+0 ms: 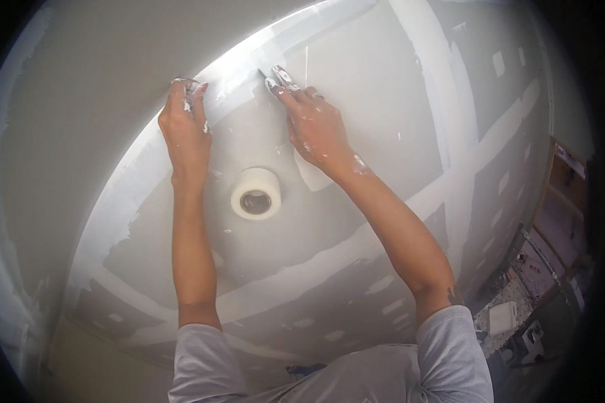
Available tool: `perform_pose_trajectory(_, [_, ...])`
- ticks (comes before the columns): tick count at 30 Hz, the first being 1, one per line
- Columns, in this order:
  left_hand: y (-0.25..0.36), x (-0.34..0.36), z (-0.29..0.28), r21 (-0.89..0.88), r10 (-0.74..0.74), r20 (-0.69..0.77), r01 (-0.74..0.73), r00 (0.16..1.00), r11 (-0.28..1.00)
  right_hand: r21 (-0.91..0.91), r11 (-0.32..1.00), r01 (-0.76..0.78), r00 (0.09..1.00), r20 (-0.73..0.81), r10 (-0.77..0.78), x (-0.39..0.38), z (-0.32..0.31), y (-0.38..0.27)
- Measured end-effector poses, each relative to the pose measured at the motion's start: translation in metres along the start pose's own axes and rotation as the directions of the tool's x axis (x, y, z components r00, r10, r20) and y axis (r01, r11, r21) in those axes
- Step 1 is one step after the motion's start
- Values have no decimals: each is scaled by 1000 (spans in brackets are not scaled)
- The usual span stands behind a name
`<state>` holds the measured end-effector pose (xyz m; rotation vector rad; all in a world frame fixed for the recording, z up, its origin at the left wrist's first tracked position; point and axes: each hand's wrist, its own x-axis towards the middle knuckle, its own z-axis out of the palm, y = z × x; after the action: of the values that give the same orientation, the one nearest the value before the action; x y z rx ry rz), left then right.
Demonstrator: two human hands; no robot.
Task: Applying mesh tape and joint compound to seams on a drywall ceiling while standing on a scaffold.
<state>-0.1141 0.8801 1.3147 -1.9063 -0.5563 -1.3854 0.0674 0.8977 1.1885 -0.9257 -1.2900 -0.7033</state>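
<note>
A strip of white mesh tape [275,41] lies along the bright, compound-smeared seam at the top. My left hand [184,127] is closed at the seam's edge, fingertips pinched together and smeared with white compound; whatever is in the pinch is too small to make out. To its right, my right hand [318,126] reaches up with fingers pressed together beside the tape. A small dark pointed tip shows at its white-coated fingertips, its kind unclear. Between my forearms is a roll of white tape [267,176], touched by neither hand; what supports it is hidden.
Grey plasterboard [383,101] with broad white compound bands [444,74] and patches surrounds my hands. At the lower right are a wooden frame [546,181], a dark rail [544,258] and a cluttered surface with a pale box-like thing [502,317].
</note>
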Motion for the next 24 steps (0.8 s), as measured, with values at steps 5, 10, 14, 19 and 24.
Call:
perform_pose_trajectory(5, [-10, -1, -2, -92, 21, 66, -15, 998, 996, 113, 993, 34, 992, -124, -20, -1, 7, 6])
perform_pose_trajectory(10, [2, -2, 4, -7, 17, 189, -16, 982, 1000, 164, 986, -2, 997, -75, 14, -4, 1, 7])
perform_pose_trajectory(14, [-13, -3, 10, -49, -33, 218, 44, 975, 998, 177, 984, -14, 999, -40, 21, -3, -2, 3])
perform_pose_trajectory(19, [-11, -3, 15, -8, 3, 168, -1, 986, 1000, 206, 979, -15, 1000, -3, 16, -5, -2, 6])
perform_pose_trajectory(24, [1, -1, 10, 12, -81, 288, 81, 954, 997, 193, 981, -23, 1000, 11, 22, -5, -1, 6])
